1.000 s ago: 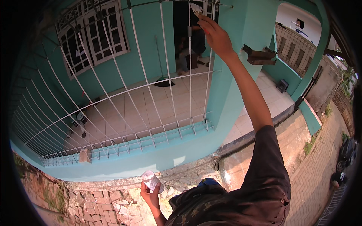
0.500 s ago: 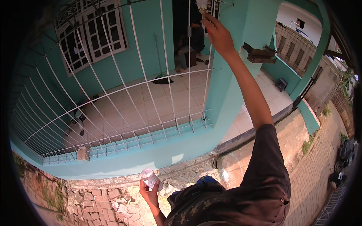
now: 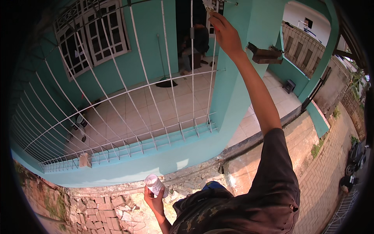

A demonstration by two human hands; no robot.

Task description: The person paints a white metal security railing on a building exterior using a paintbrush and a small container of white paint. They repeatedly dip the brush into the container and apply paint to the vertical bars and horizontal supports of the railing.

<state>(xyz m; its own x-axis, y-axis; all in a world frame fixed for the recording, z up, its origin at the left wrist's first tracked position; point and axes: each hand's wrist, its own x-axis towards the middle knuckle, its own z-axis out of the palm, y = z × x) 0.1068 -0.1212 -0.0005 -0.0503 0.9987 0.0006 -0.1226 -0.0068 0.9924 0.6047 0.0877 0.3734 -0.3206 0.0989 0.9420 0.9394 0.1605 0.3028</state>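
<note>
Low in front of me, my left hand is wrapped around a clear plastic cup with whitish stuff in it. My right arm reaches far up, and my right hand pinches a paintbrush near the top edge of the view. The brush's pale head is partly cut off there, so I cannot tell whether it touches anything. It is close to the upper right end of the white metal window bars, beside the turquoise pillar.
A low turquoise wall carries the bars. Behind them a person sits by the doorway, and a broom stands on the tiles. A brown ledge juts from the pillar. Broken paving lies below; a motorcycle is far right.
My right hand and the brush have shifted very slightly against the bars, and the brush head looks more tilted. The view has moved a little; my left hand keeps the cup in place.
</note>
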